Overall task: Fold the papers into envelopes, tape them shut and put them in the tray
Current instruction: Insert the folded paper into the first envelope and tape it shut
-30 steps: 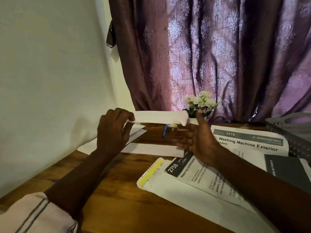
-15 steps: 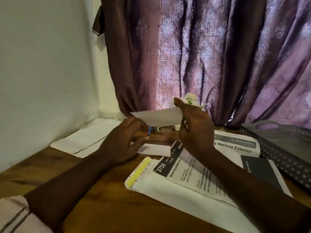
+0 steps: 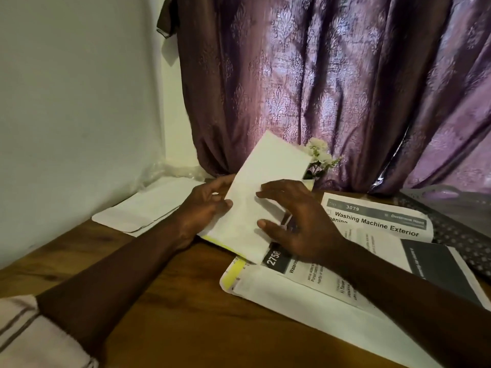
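Note:
A white folded envelope (image 3: 263,181) with a yellow strip along its lower edge is tilted up above the wooden table (image 3: 164,301). My left hand (image 3: 204,208) grips its left edge, thumb on the front and fingers behind. My right hand (image 3: 300,224) lies on its front face with spread fingers and thumb. The grey perforated tray (image 3: 451,232) sits at the far right, partly out of frame. Under my right forearm, a printed sheet marked 2758 (image 3: 313,277) lies on a larger white envelope with a yellow strip (image 3: 268,290).
Another printed sheet headed "Washing Machine Exterior" (image 3: 377,224) lies beside the tray. More white envelopes (image 3: 148,208) lie flat by the wall at the left. A small bunch of white flowers (image 3: 318,155) stands in front of the purple curtain (image 3: 318,88).
The envelope, held edge-on in the air before, has been turned with its face toward me and brought lower. My right hand moved from its far end onto its front.

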